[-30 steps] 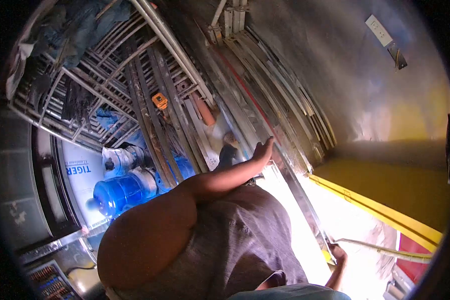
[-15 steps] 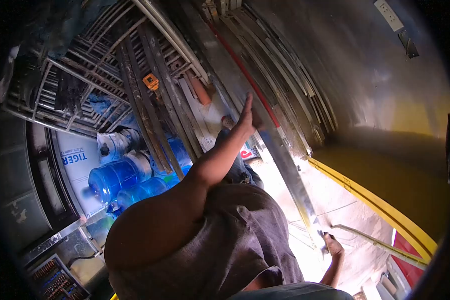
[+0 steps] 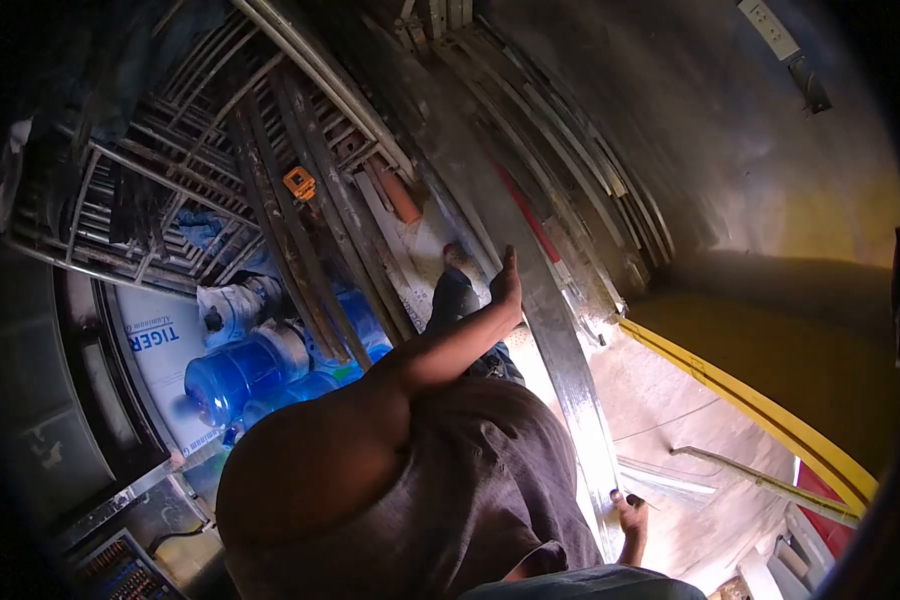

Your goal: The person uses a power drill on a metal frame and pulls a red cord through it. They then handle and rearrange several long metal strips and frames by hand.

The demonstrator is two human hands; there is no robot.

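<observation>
A long grey metal bar [image 3: 560, 365] runs from the dark stack at the top down to the bright floor. My left hand [image 3: 508, 285] is closed around its near edge at mid-length, thumb pointing up along it. Close to the bar's lower end, my right hand [image 3: 630, 515] grips the opposite edge, with the thumb on top. Fingers of both hands are partly hidden behind the bar.
Long metal profiles [image 3: 570, 150] lean along the wall, a red strip [image 3: 535, 225] among them. Left are blue water jugs [image 3: 235, 380], dark bars [image 3: 315, 170], metal grilles [image 3: 160, 170] and an orange tool [image 3: 299, 183]. A yellow rail [image 3: 740, 390] borders the floor at right.
The bar has shifted, covering more of the red strip. My left hand is lower in view, and my right hand has moved slightly left and down with the bar's end.
</observation>
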